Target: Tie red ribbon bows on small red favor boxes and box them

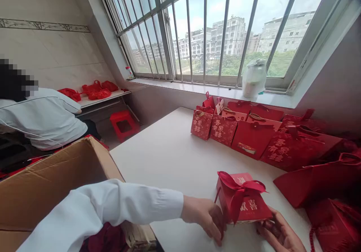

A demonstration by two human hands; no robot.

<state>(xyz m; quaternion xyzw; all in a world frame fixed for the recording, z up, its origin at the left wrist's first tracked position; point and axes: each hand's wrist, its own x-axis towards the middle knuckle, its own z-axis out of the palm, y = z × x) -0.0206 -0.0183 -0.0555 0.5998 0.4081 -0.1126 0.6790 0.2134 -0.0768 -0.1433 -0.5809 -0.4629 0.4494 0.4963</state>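
A: What is inside the brown box (47, 195)?
B: I can't tell; the box flap (104, 158) and the white sleeve (109, 207) hide it; the left edge cuts off the box too;
A: Can you see the right hand (279, 234)?
B: Only part; the bottom edge cuts it off;
A: And the left hand (204, 216)?
B: Some fingers (218, 225) go behind the red bag with the bow (242, 203);
A: What about the person by the wall (42, 118)?
B: The head is blurred; the left edge cuts off that person;
A: What is in the clear jar (254, 78)?
B: It's too hard to tell;
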